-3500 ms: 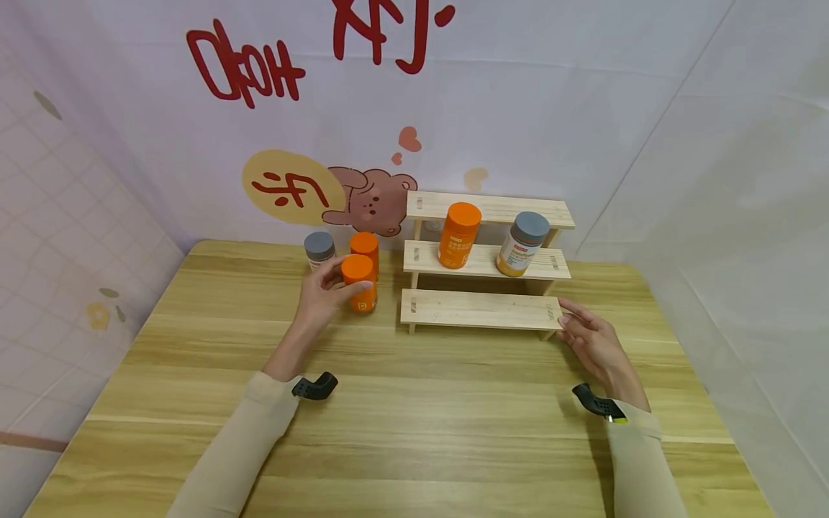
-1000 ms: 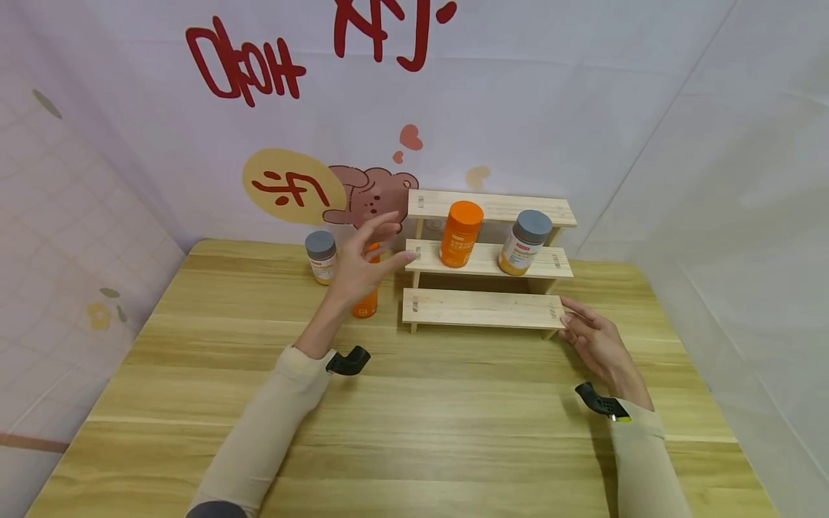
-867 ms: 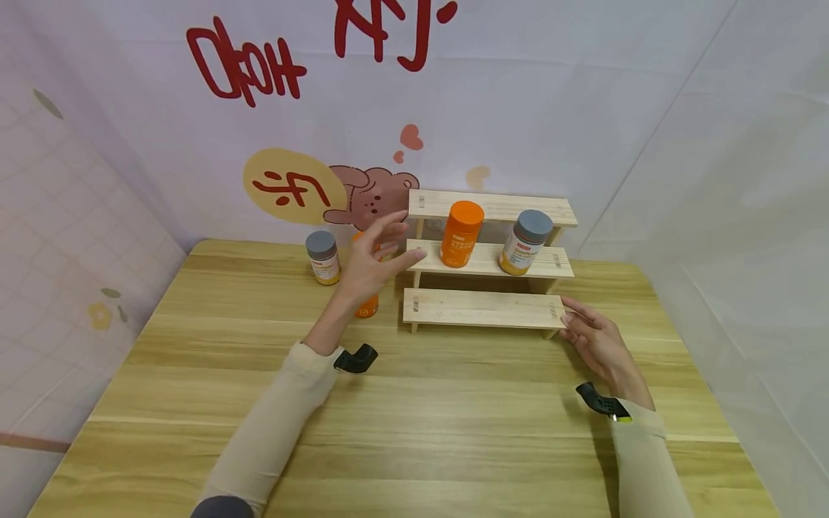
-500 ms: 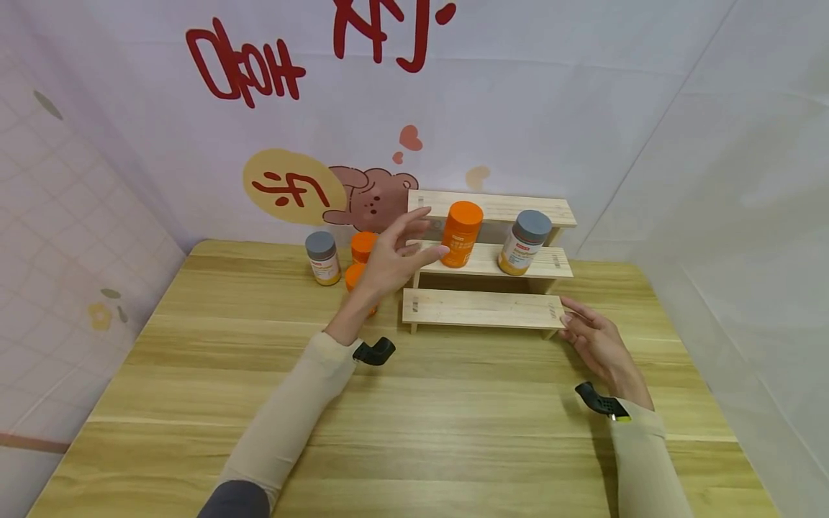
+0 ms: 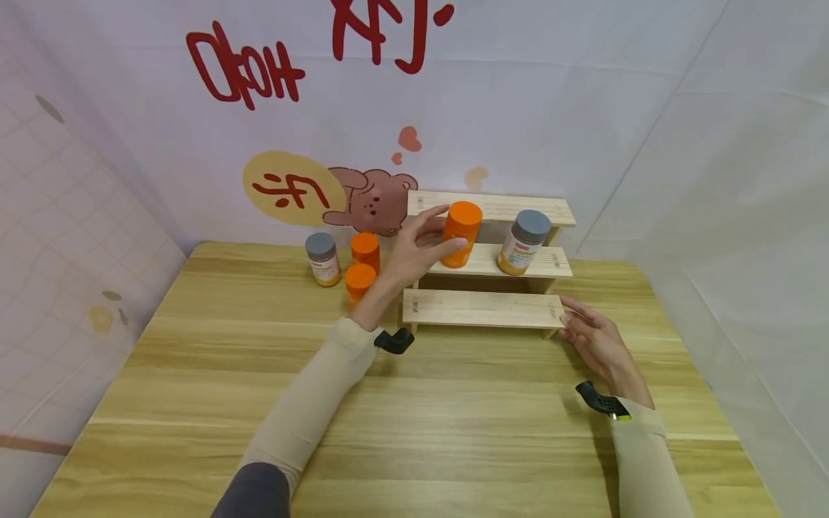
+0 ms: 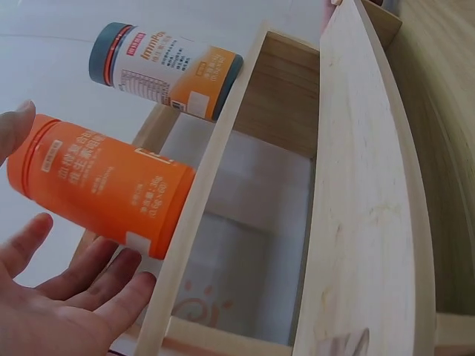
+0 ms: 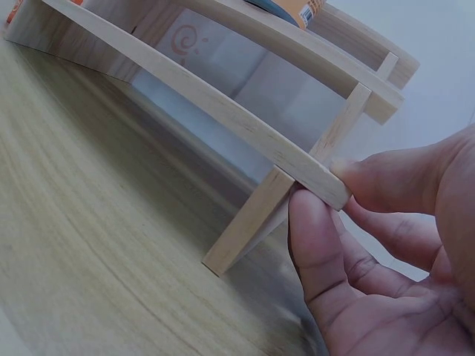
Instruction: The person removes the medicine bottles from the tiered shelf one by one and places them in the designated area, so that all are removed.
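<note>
On the middle step of a three-tier wooden shelf [image 5: 482,308] stands an orange bottle [image 5: 463,234] with an orange cap. My left hand [image 5: 414,252] reaches round its left side, thumb in front and fingers behind. In the left wrist view, gaps show between the spread fingers [image 6: 96,278] and the orange bottle's body; the thumb lies by the cap, and contact there is unclear. Right of it on the same step is a grey-capped white and yellow bottle [image 5: 521,244]. My right hand [image 5: 599,345] pinches the right end of the shelf's lowest board between thumb and fingers.
Left of the shelf, on the wood-grain table [image 5: 453,432], stand a grey-capped bottle [image 5: 322,259] and two orange bottles, a rear one [image 5: 365,248] and a front one [image 5: 358,280] partly behind my left wrist. A printed cloth wall [image 5: 518,108] rises behind.
My left hand has left the front orange bottle on the table and moved right to the orange bottle on the middle step. My right hand has stayed at the shelf's end.
</note>
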`<state>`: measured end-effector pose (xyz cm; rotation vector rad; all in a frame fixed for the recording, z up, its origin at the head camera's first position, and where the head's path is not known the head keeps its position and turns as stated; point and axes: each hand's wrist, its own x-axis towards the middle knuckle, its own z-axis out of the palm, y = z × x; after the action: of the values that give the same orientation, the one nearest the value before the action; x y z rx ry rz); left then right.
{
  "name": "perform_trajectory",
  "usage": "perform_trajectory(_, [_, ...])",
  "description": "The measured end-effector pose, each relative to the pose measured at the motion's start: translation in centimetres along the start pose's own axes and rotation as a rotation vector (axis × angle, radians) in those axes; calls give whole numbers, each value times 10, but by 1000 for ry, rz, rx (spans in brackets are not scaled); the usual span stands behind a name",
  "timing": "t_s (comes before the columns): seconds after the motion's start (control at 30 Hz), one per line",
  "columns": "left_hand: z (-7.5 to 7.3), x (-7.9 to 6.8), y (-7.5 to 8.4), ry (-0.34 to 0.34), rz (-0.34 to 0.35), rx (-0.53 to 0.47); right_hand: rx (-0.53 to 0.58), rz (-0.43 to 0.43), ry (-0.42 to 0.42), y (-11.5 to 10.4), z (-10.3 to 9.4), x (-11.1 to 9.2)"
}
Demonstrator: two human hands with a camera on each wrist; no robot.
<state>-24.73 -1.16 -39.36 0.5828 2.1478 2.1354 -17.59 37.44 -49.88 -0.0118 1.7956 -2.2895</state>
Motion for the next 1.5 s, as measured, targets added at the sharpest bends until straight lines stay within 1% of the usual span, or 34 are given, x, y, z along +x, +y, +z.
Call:
perform_trajectory(0.17, [6,8,-3,-5,-39,62,6,-6,-10,1,-2,0])
perform_trajectory(0.23, [9,11,-4,-5,-45,83,4,-6,-11,1,-2,0])
perform_trajectory(0.37, [12,15,-6,-2,-42,97,-1,-4,-9,0,-2,1])
perform_trajectory(0.63, [14,18,-7,17,-17,109,10,2,8,-1,-3,3])
perform_trajectory(0.93, [15,14,-7,25,-15,126,1,3,9,2,-5,2])
perform_trajectory(1.07, [16,11,-6,38,-26,126,0,-1,8,2,-6,1])
perform_trajectory(1.23, [14,6,-6,50,-32,115,0,2,11,2,-6,1])
perform_trajectory(1.5, [8,-4,-3,50,-6,66,-17,-6,-1,1,-4,2])
